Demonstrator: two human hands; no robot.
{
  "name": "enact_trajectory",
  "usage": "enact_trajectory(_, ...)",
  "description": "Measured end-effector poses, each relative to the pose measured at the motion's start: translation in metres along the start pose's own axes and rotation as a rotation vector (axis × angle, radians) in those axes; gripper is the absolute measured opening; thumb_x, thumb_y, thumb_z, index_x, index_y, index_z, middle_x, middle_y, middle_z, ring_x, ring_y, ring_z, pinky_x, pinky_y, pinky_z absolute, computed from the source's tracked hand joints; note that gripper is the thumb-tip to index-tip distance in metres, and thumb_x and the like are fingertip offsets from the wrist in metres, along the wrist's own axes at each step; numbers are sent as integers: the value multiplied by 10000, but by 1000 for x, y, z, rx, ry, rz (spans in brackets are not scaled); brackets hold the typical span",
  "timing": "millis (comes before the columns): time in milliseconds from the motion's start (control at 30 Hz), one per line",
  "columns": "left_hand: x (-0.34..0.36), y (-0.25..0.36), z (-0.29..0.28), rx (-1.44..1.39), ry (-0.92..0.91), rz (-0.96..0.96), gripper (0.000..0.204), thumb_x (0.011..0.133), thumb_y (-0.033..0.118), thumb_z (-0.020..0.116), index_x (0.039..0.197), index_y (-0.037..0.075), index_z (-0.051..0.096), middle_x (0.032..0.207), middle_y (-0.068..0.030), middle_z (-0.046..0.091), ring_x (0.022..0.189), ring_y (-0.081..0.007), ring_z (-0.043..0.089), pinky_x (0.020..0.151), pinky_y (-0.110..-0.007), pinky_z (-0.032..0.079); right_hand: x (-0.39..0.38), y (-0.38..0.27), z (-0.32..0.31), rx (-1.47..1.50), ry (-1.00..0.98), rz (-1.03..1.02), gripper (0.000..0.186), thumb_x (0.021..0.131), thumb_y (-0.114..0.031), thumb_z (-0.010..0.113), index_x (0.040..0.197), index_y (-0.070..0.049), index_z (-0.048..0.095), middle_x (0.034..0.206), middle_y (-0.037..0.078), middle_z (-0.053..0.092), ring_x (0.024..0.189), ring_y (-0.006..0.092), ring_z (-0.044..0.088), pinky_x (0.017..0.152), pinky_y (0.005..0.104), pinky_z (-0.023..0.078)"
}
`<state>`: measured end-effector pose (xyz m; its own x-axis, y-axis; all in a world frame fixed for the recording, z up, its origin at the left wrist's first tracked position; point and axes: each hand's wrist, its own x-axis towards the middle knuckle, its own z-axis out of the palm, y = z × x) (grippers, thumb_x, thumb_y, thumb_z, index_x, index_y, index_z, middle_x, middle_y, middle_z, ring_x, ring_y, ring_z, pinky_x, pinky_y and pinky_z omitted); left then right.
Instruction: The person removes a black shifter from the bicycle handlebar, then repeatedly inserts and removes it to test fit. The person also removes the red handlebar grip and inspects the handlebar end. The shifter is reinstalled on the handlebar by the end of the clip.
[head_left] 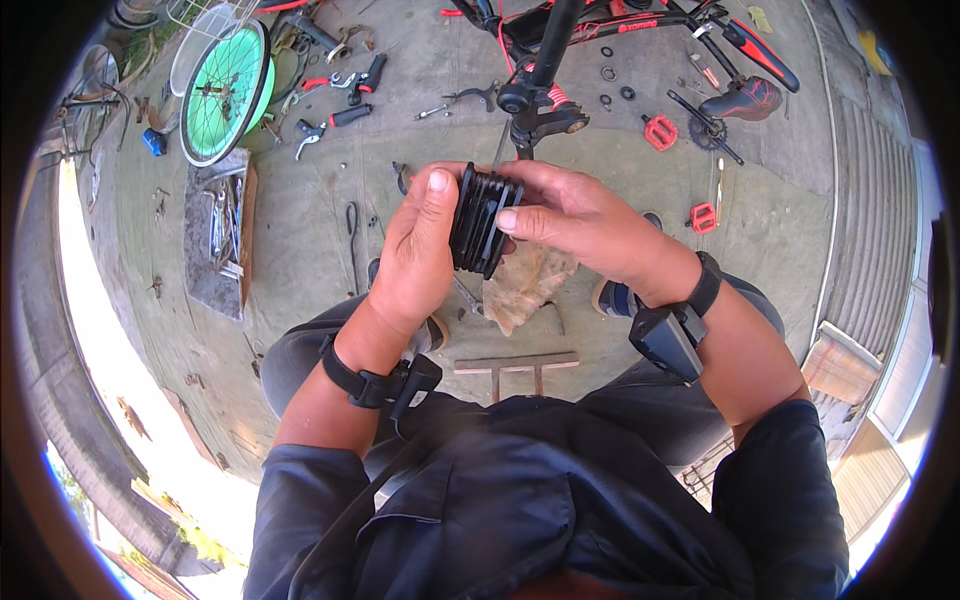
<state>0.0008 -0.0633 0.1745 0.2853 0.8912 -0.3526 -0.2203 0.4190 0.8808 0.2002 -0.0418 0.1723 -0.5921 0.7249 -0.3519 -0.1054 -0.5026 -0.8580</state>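
Held between both hands in front of me is a black folding multi-tool (482, 222), a thick stack of dark blades or keys side by side. A thin metal shaft rises from near its top toward the bike frame. My left hand (425, 235) grips its left side, thumb laid along the upper edge. On the other side my right hand (565, 215) holds it, thumb pressed on the stack and fingers behind. Just beyond the hands stands the black bicycle stem (545, 122) of an upturned-looking frame; whether the shaft touches it I cannot tell.
A stained rag (525, 285) lies below my hands. To the left are a toolbox (220, 235) of wrenches and a spoked wheel (227, 100). Red pedals (660, 132), a crankset (708, 132) and a saddle (742, 100) lie at right. Brake levers (310, 138) are scattered far left.
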Motion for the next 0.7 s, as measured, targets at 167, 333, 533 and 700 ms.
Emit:
enact_trajectory(167, 1, 4, 1, -42, -52, -8, 445, 1089, 437, 379, 1231, 37, 513, 1027, -94, 657, 783, -156, 675, 692, -281, 570, 0, -4, 0, 301, 65, 80, 543, 993, -275, 638, 1434, -14, 459, 1271, 79, 620, 1145, 175, 604, 997, 364, 478)
enact_trajectory(333, -3, -2, 9, -57, -18, -69, 435, 1082, 451, 388, 1235, 61, 502, 1002, -105, 660, 769, -171, 672, 680, -295, 567, 2, -2, -6, 314, 246, -31, 489, 983, -178, 650, 1420, -39, 481, 1302, 81, 619, 1180, 182, 600, 1025, 361, 463)
enact_trajectory(533, -2, -3, 11, -62, 19, -63, 453, 1076, 479, 374, 1209, 71, 517, 957, -135, 669, 732, -207, 671, 652, -319, 555, 6, 1, -9, 285, 259, -54, 478, 955, -137, 684, 1391, -52, 509, 1277, 84, 635, 1123, 169, 633, 996, 361, 485)
enact_trajectory(700, 0, -4, 11, -82, 48, -92, 449, 1079, 471, 364, 1180, 65, 525, 924, -138, 672, 708, -210, 670, 645, -324, 553, 5, -5, -11, 158, 236, -187, 512, 915, -101, 726, 1378, -49, 513, 1210, 82, 653, 1084, 154, 641, 974, 332, 505)
